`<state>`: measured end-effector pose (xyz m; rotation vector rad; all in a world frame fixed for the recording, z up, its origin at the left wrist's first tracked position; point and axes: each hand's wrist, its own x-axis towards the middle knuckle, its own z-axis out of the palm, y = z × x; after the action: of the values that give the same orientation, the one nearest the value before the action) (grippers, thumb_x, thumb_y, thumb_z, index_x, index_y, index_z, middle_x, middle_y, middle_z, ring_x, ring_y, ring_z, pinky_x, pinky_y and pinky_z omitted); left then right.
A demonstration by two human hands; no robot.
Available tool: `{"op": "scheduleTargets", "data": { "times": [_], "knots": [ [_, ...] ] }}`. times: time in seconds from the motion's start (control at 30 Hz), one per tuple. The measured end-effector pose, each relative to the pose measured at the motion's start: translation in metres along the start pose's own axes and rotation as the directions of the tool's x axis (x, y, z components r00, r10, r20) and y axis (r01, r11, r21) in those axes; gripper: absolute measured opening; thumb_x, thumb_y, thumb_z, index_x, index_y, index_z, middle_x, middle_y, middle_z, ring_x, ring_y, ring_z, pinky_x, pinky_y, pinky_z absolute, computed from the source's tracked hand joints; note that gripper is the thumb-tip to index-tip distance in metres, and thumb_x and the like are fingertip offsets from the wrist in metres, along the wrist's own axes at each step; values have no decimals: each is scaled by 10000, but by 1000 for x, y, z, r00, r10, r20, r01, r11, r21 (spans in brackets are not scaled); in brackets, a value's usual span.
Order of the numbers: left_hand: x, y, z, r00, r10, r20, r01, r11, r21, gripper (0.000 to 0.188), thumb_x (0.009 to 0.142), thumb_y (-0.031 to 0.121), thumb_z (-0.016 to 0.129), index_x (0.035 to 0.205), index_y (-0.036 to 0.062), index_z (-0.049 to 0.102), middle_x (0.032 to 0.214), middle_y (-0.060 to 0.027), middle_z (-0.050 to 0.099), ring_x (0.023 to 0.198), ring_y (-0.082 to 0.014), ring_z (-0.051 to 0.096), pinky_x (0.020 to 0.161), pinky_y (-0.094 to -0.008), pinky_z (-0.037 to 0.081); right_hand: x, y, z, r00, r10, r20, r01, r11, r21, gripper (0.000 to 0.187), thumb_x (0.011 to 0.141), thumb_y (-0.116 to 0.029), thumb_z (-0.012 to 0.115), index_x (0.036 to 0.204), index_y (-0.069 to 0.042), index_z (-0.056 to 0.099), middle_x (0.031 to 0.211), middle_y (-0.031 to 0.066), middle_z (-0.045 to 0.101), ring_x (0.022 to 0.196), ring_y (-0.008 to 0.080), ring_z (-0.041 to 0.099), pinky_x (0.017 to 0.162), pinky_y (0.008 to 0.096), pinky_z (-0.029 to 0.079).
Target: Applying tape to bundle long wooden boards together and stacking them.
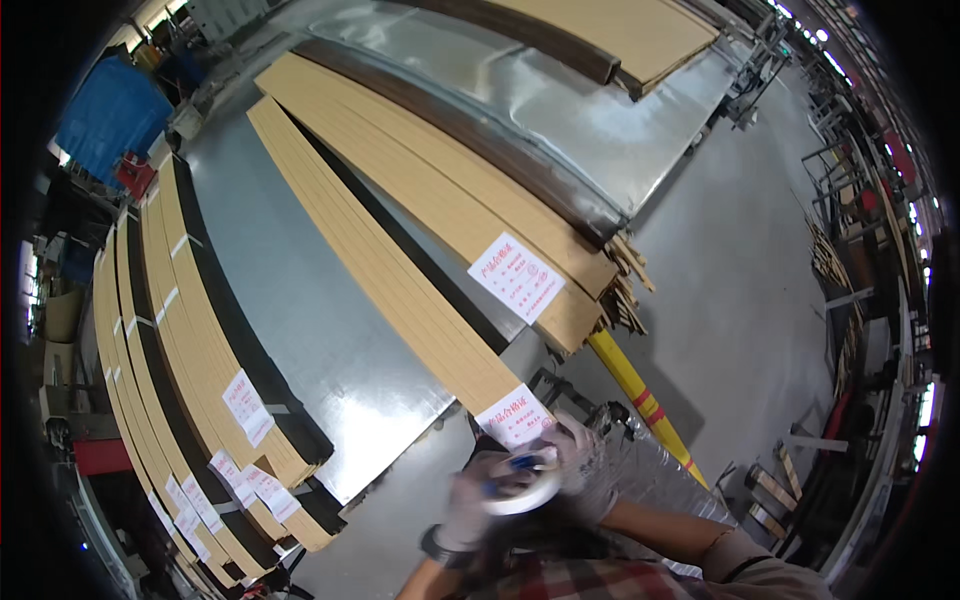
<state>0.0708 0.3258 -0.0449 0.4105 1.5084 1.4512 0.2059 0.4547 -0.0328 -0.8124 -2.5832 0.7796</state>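
Note:
A long cardboard-coloured strip bundle [390, 300] runs toward me, with a white paper label [512, 412] printed in red on its near end. My left hand [470, 510], gloved and blurred, is closed round a roll of white or clear tape [537, 497] just below that end. My gloved right hand [585, 465] is at the label's right corner, beside the roll. Its fingers are curled in; whatever they pinch is too smeared to make out. The bundle's near tip is partly hidden by my hands.
Another labelled cardboard bundle [430, 190] lies to the right, and several strapped bundles [210, 330] stand at left on the shiny metal table [290, 270]. A dark brown beam [470, 140] lies farther back. A yellow bar with red bands [640, 395] slants down at right.

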Motion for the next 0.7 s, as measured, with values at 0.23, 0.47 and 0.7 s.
{"op": "scheduleTargets", "data": {
  "times": [0.23,0.47,0.7],
  "knots": [
    [53,17,45,985,-27,-170,8,994,-109,282,880,223,713,916,-30,595,790,-48,665,708,-85,558,644,-263,490,82,-24,-78,849,-346,400,385,923,-17,342,834,-334,618,1136,-176,595,925,120,640,856,263,643,803,420,508],
    [76,-5,29,979,25,-200,-36,998,-50,505,825,149,763,1187,-14,451,1048,-108,646,934,-157,617,828,-298,515,125,63,-73,644,229,730,191,876,-443,203,865,-238,549,825,-107,699,800,112,695,782,298,687,726,410,526],
    [22,44,65,934,61,351,-257,797,546,532,938,205,552,1361,-24,324,1350,-170,445,1293,-274,412,1071,-385,343,108,47,-77,545,320,775,-680,709,185,607,909,-533,509,1175,7,582,1112,259,613,1063,362,601,912,430,469]
  ]
}}
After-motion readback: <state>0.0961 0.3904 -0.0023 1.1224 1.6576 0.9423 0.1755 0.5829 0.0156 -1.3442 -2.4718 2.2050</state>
